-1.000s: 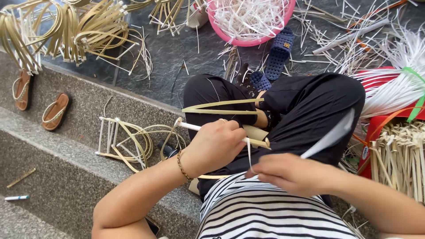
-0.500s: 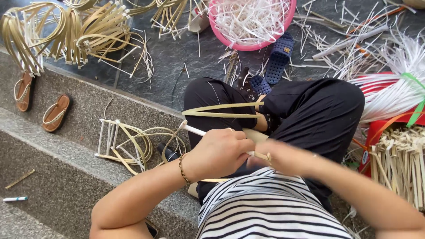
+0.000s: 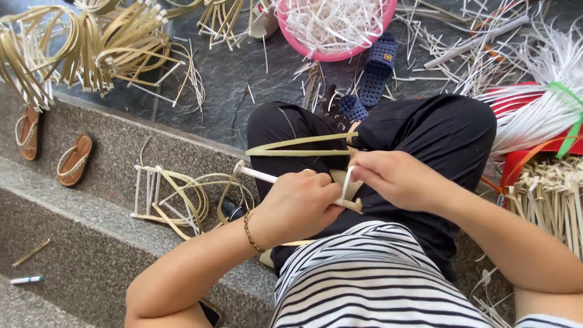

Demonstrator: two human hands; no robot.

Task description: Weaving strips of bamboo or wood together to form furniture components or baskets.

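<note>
Two hands meet over the lap: left hand (image 3: 300, 206) closed around a white rod (image 3: 258, 175) and the bamboo frame (image 3: 303, 147), right hand (image 3: 395, 179) pinching a thin white strip (image 3: 346, 182) at the frame's joint. Frame rests on the black trousers (image 3: 425, 130). Finished frames (image 3: 182, 197) lie on the stone step (image 3: 79, 237) at left; pink basin (image 3: 331, 51) of white strips ahead, sandals (image 3: 73, 159) far left.

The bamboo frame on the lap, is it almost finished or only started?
Only partly, it seems. Done: the bent bamboo frame already has its loop shape, and similar finished frames lie on the stone step. In hand: the left hand grips it by a white stick while the right hand pulls a white strip. Left: a bundle of white strips waits unused.
</note>
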